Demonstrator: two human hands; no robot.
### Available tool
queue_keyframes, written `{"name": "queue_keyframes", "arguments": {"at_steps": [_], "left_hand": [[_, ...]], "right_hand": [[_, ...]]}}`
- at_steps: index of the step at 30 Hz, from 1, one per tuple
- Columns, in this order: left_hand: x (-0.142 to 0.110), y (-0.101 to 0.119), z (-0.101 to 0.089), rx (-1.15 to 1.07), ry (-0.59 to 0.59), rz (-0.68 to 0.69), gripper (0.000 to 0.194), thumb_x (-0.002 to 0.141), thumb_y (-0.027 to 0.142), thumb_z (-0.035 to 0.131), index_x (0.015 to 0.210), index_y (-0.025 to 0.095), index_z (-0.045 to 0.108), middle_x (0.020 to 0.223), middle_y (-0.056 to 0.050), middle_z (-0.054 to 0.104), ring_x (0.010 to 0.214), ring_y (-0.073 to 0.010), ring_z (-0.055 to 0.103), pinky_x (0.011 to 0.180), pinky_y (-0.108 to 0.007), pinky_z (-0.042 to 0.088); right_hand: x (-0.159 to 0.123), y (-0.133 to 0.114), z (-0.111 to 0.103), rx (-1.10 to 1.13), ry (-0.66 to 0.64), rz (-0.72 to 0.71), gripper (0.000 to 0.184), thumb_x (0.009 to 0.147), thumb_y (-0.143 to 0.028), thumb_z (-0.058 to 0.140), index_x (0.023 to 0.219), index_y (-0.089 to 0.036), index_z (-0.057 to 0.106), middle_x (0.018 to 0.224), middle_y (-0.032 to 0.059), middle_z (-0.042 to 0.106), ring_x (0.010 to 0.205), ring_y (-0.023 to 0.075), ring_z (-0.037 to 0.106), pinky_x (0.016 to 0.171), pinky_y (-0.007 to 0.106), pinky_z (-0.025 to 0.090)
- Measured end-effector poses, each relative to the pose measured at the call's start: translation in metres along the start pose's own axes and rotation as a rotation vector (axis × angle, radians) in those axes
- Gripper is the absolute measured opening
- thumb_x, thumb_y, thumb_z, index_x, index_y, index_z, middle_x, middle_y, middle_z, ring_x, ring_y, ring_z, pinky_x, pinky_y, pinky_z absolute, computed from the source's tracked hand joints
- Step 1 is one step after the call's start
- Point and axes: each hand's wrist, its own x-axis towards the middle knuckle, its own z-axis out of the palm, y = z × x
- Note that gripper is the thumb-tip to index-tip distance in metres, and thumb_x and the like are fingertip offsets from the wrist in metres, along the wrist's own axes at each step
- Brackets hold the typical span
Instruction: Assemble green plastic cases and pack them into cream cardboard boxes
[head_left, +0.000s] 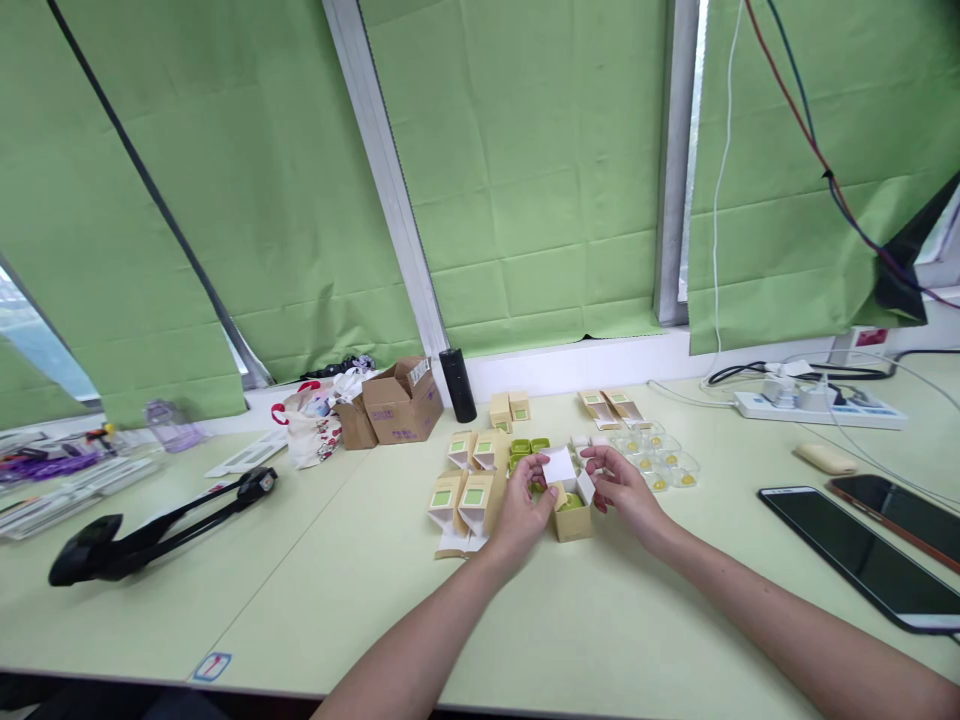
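A small kraft cardboard box (574, 526) stands open on the table between my hands, its white-lined lid flap raised. Inside it sits a yellow-green item (571, 502), partly hidden by the box walls. My left hand (527, 505) grips the box's left side, thumb over the edge. At the right side flap, my right hand (621, 488) has its fingers curled, thumb and forefinger at the flap. Left of my hands lie several flattened-open kraft boxes (475, 497) with green windows. Green square cups (519, 450) are just behind my left hand, and a clear tray (679, 468) with yellow pieces lies beyond my right.
Two kraft boxes (517, 408) and two unfolded ones (611, 409) lie farther back. A black cylinder (457, 385) and a brown carton (401, 402) stand behind on the left. Phones (862, 550) and a power strip (855, 408) are on the right; a black strap device (161, 527) lies left.
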Motion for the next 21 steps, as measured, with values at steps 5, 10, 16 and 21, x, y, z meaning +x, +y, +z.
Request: {"name": "queue_keyframes", "arguments": {"at_steps": [5,10,16,21], "left_hand": [[0.001,-0.003,0.001,-0.008,-0.009,-0.011,0.043,0.082,0.016,0.076,0.120,0.020,0.059,0.121,-0.011,0.069,0.112,-0.0243,0.063,0.101,-0.039,0.050],[0.000,-0.001,0.002,-0.038,-0.027,-0.016,0.044,0.082,0.016,0.075,0.122,0.021,0.057,0.121,-0.011,0.069,0.112,-0.0239,0.064,0.098,-0.037,0.050],[0.000,0.002,0.002,-0.025,-0.027,-0.014,0.042,0.082,0.014,0.073,0.120,0.021,0.057,0.119,-0.010,0.070,0.110,-0.0229,0.064,0.097,-0.036,0.050],[-0.001,0.005,0.003,0.005,-0.010,-0.025,0.041,0.081,0.015,0.072,0.119,0.021,0.057,0.117,-0.010,0.070,0.109,-0.0233,0.064,0.096,-0.036,0.050]], "right_hand": [[-0.003,-0.003,0.001,-0.003,-0.022,0.027,0.047,0.061,-0.029,0.061,0.108,-0.025,0.060,0.091,-0.0044,0.056,0.051,0.0088,0.051,0.049,0.028,0.040],[-0.003,0.000,0.002,-0.011,-0.072,0.027,0.046,0.066,-0.036,0.068,0.109,-0.026,0.059,0.089,-0.0051,0.056,0.049,0.0082,0.049,0.048,0.027,0.038],[-0.004,0.006,0.003,-0.036,-0.106,0.018,0.052,0.071,-0.050,0.078,0.113,-0.026,0.057,0.091,-0.0055,0.055,0.050,0.0076,0.047,0.048,0.027,0.039],[-0.004,0.009,0.004,-0.063,-0.128,0.024,0.056,0.073,-0.057,0.081,0.114,-0.027,0.056,0.093,-0.0051,0.054,0.052,0.0087,0.049,0.048,0.027,0.039]]}}
